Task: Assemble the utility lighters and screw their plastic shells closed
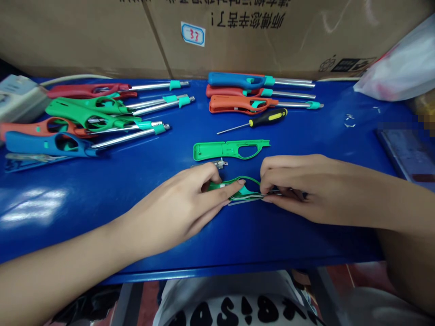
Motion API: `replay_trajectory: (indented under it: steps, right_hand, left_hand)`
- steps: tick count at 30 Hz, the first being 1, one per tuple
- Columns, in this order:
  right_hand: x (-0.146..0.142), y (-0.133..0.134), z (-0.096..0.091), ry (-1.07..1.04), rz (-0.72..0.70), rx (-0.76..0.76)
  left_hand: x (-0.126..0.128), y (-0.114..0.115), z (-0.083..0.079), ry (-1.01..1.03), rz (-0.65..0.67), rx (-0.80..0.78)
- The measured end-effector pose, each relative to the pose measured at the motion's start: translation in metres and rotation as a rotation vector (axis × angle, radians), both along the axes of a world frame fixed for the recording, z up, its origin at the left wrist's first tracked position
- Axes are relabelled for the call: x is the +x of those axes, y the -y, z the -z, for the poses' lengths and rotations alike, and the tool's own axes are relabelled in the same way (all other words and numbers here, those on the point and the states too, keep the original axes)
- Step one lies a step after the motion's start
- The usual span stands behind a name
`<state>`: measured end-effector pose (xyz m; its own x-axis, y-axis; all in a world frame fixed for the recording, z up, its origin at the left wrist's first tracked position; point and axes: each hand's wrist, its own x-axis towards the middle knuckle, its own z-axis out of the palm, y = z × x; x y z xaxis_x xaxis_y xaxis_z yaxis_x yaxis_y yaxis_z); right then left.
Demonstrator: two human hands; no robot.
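Note:
On the blue table, my left hand pinches the handle end of an opened green lighter body. My right hand grips its other end, where the metal tube leaves the shell; the fingers hide that part. Just behind the hands lies the loose green half-shell of the lighter, open side up. A small metal part rests next to my left fingertips.
Several red, green and blue long-nosed lighters are heaped at the left. Three more lighters lie at the back centre beside a black-and-yellow screwdriver. Cardboard boxes stand behind, a white plastic bag at the right.

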<state>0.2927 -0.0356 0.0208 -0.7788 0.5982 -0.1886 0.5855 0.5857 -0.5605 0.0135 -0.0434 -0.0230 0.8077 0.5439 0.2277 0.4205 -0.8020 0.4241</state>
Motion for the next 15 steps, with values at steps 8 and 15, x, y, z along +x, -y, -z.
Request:
replay_trajectory:
  steps: [8,15]
  right_hand:
    - [-0.0033,0.0018,0.0001,0.009,0.077,0.034]
    - [-0.0068,0.0026,0.0076,-0.012,-0.002,0.109]
  left_hand:
    - [0.0001,-0.0011,-0.0006,0.017,-0.006,-0.012]
    - [-0.0014,0.0000,0.0014,0.020,-0.025,-0.008]
